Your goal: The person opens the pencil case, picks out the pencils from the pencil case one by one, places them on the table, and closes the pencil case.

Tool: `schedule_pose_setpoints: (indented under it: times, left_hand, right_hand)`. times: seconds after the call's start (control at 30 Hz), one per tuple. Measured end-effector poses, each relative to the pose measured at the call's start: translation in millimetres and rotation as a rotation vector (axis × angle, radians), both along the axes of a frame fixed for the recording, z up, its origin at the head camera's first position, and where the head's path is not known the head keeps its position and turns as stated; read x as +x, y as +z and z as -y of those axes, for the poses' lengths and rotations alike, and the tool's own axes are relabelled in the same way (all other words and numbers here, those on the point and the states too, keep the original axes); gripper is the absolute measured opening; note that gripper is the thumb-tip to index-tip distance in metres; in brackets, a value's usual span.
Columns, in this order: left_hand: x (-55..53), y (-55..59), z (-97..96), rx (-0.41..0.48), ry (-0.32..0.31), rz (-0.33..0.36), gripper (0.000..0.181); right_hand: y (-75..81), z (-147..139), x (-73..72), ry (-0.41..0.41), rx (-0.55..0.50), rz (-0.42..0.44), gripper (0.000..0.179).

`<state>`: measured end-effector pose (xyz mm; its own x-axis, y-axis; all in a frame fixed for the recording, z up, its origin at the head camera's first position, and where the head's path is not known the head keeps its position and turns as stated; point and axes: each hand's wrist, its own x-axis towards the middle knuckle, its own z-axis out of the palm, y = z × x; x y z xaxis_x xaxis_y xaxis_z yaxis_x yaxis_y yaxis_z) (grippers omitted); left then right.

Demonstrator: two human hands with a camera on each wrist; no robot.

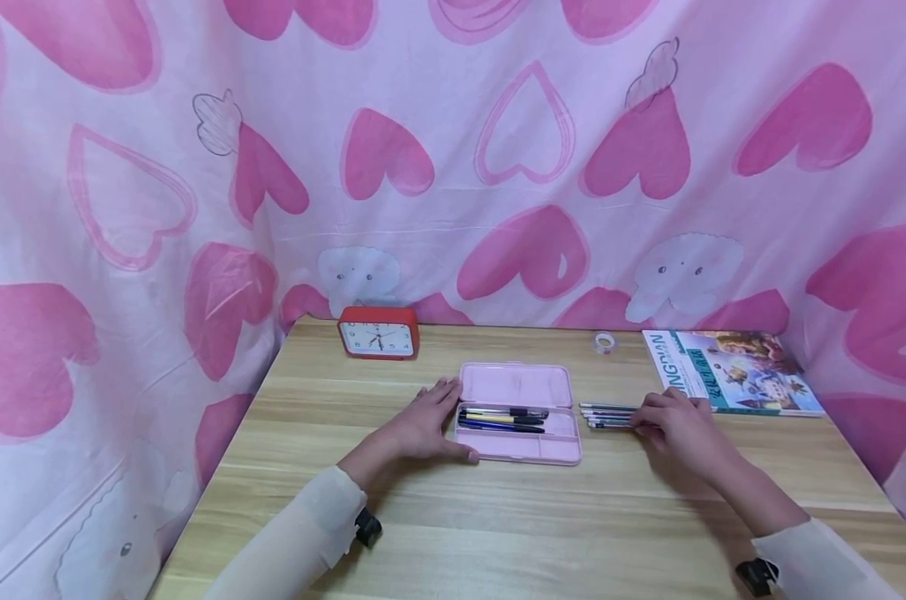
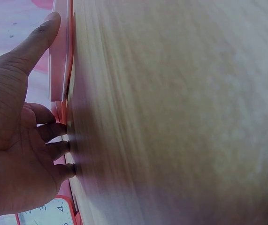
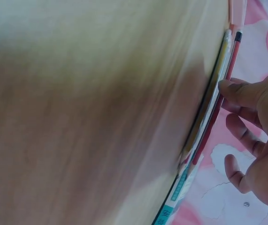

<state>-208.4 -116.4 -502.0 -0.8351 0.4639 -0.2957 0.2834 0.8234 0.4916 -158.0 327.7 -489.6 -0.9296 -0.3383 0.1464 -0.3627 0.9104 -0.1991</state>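
A pink pencil case (image 1: pixel 493 447) lies with its lid opened back on the wooden table, several pens (image 1: pixel 501 420) in its upper compartment. My left hand (image 1: pixel 421 423) rests at the case's left end, fingers spread, the thumb at its near edge. In the left wrist view the thumb touches the case wall (image 2: pixel 61 56) and the other fingertips rest on the table. Just right of the case lies a row of several pencils (image 1: pixel 606 415). My right hand (image 1: pixel 678 423) pinches them at their right end; the right wrist view shows a red pencil (image 3: pixel 233 56) by the thumb.
A red alarm clock (image 1: pixel 378 335) stands at the back left. Toward the back right is a small roll of tape (image 1: pixel 604 342), with a colourful book (image 1: pixel 745 375) lying right of it, behind my right hand. A pink heart-patterned curtain (image 1: pixel 415 75) hangs behind the table (image 1: pixel 528 533).
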Motion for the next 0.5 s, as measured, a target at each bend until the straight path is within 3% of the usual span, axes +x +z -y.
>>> schedule_pose_setpoints:
  times: [0.5]
  left_hand:
    - [0.4, 2.3, 0.3, 0.015, -0.001, 0.011, 0.137]
  right_hand:
    - [-9.7, -1.3, 0.5, -0.043, 0.020, 0.046, 0.023]
